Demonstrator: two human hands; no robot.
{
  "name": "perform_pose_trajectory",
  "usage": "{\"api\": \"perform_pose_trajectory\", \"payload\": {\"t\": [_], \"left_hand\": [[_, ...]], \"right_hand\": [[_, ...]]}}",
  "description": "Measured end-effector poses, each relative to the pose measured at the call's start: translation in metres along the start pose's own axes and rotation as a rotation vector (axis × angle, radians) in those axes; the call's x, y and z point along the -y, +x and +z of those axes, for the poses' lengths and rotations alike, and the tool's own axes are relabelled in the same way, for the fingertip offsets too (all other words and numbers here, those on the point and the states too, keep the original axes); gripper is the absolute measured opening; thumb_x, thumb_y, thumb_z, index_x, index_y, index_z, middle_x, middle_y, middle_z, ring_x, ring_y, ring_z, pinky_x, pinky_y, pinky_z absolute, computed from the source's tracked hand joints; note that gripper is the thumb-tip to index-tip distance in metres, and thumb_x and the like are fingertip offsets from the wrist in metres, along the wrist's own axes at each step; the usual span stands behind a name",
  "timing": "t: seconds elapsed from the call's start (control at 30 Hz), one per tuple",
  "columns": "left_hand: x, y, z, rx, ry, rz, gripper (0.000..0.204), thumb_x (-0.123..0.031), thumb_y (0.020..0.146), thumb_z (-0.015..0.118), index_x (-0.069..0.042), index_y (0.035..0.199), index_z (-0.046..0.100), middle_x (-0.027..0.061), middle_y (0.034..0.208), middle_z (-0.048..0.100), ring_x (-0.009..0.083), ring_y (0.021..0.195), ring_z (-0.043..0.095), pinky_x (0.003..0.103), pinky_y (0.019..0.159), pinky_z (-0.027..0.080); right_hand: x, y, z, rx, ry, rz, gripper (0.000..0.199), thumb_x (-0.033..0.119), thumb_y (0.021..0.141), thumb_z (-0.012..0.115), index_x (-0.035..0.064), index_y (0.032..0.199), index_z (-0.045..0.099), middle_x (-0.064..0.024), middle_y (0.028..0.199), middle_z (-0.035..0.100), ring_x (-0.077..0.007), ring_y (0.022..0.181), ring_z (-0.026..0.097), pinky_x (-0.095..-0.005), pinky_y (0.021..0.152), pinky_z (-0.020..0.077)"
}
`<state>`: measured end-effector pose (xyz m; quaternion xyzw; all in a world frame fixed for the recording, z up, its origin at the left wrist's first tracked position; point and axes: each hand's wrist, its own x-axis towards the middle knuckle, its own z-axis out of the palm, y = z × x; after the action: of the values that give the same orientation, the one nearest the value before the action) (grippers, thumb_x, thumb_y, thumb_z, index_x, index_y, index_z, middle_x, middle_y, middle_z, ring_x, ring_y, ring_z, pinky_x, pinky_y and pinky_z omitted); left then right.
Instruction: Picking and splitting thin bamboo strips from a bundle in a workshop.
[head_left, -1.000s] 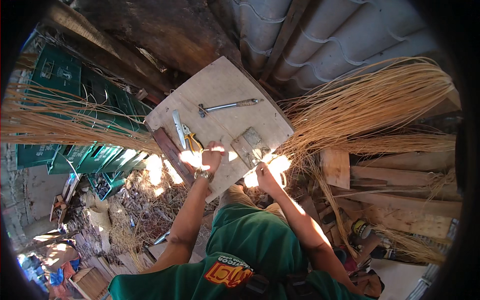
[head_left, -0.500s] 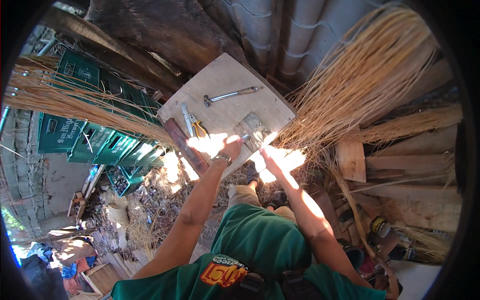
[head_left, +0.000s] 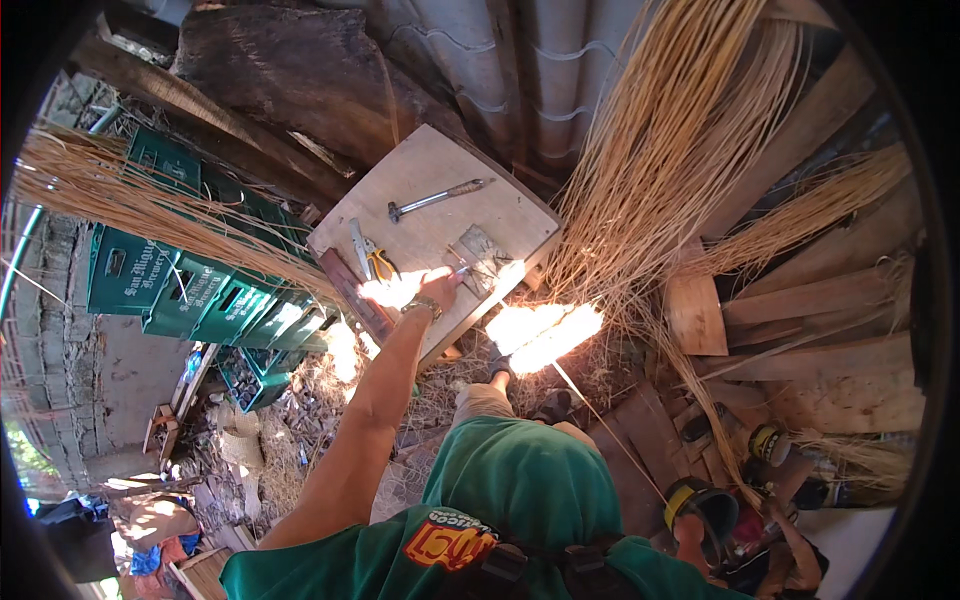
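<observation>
A: Hands, from your remote seat?
B: Left hand [head_left: 436,287] on the near part of the worktop [head_left: 400,180], beside a thin metal piece [head_left: 463,270]. Glare covers the fingers; I cannot tell whether it grips. Right hand [head_left: 688,528], near right, in front of a yellow-and-black bucket [head_left: 684,494], looks closed on a pale fibre strip [head_left: 605,425].
A: The strip's run?
B: Slants from the sunlit patch near of the worktop to the right hand. Far end washes out; I can't trace it to the left hand.
A: Risks?
B: My judgement: snagging. The strip runs close by the bucket, and a catch on its rim could crack it. Uneven tension could split it. Glare could mask a finger too near the metal.
A: Obstacles?
B: Hammer [head_left: 440,199] at the far side of the worktop, yellow-handled snips [head_left: 379,263] to the left, grey block [head_left: 484,242] just beyond the metal piece. A loose fibre bundle [head_left: 650,150] crowds the right side; green crates [head_left: 215,298] stand left. A shoe [head_left: 498,362] sits below the near edge.
</observation>
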<state>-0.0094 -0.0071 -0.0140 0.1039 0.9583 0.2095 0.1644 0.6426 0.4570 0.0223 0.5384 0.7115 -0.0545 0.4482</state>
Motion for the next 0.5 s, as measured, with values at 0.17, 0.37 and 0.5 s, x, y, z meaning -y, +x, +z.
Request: {"api": "perform_pose_trajectory", "payload": {"t": [0.17,0.37,0.5], "left_hand": [[0.015,-0.003,-0.001,0.023,0.021,-0.020,0.029,-0.034,0.092,0.051,-0.007,0.086,0.062,0.0130,0.070,0.063,0.0286,0.070,0.063,0.040,0.068,0.049],[-0.002,0.006,0.009,-0.018,0.049,0.030,0.029,-0.035,0.092,0.053,-0.009,0.088,0.063,0.0094,0.064,0.062,0.0249,0.061,0.062,0.039,0.062,0.049],[-0.007,-0.001,-0.004,-0.014,0.132,-0.009,0.028,-0.036,0.093,0.051,-0.011,0.094,0.063,0.0119,0.073,0.065,0.0298,0.070,0.064,0.042,0.067,0.049]], "right_hand": [[0.224,0.008,-0.048,0.043,0.100,-0.630,0.064,0.044,0.081,0.063,0.0058,0.131,0.050,-0.0169,0.122,0.060,-0.0341,0.114,0.056,-0.0434,0.094,0.0441],[0.549,-0.064,-0.110,-0.272,0.587,-1.977,0.026,0.021,0.097,0.042,0.0026,0.099,0.061,-0.0126,0.091,0.063,-0.0292,0.079,0.061,-0.0401,0.076,0.0503],[0.602,-0.171,-0.162,-0.116,0.532,-1.374,0.025,0.024,0.092,0.049,0.0041,0.095,0.063,-0.0131,0.090,0.063,-0.0270,0.078,0.060,-0.0410,0.074,0.0491]]}}
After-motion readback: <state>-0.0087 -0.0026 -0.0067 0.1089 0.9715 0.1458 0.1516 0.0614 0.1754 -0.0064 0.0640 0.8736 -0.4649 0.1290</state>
